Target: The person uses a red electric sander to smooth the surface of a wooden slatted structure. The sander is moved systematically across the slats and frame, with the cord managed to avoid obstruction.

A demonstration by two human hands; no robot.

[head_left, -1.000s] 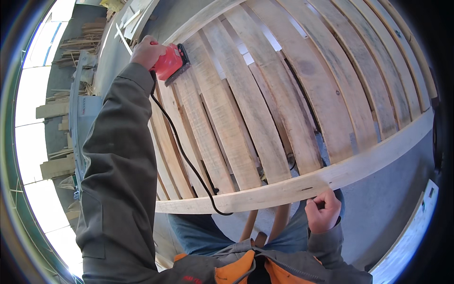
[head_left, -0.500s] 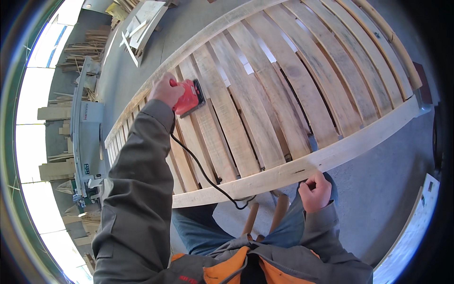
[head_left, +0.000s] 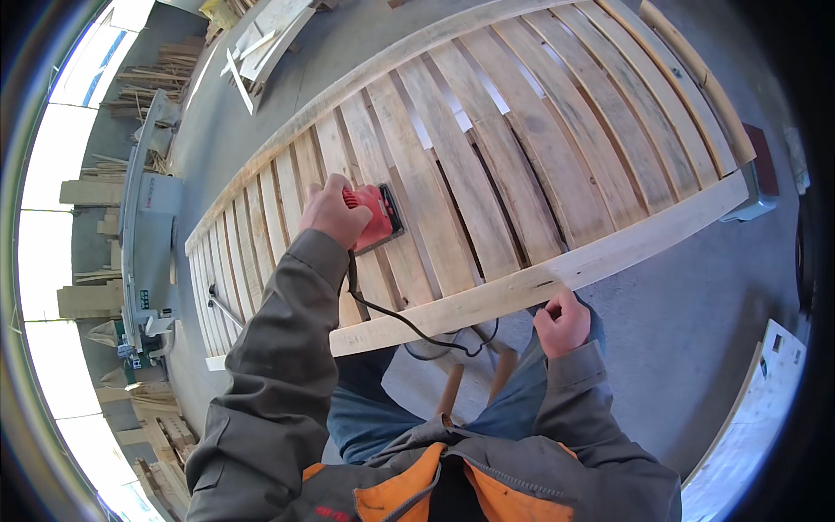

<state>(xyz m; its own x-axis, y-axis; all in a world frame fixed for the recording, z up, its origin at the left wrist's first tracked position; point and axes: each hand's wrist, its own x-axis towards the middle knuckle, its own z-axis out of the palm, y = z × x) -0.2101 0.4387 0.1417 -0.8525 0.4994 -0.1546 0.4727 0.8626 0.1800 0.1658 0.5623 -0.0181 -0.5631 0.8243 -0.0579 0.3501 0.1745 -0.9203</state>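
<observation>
A large slatted wooden panel (head_left: pixel 522 157) lies in front of me with a pale board along its near edge (head_left: pixel 609 252). My left hand (head_left: pixel 330 211) grips a red electric sander (head_left: pixel 376 217) that rests flat on the slats near the left middle. Its black cable (head_left: pixel 409 326) runs down over the near board and loops below it. My right hand (head_left: pixel 564 322) is closed around the cable just under the near board's edge.
A grey woodworking machine (head_left: pixel 148 235) stands to the left, with stacked timber (head_left: pixel 143 83) beyond it. Loose boards (head_left: pixel 261 43) lie at the top left. A pale panel (head_left: pixel 748 435) leans at the lower right. Grey concrete floor (head_left: pixel 696 331) surrounds the panel.
My left hand has drawn the sander along the slats toward me. My right hand stays by the near board with the cable.
</observation>
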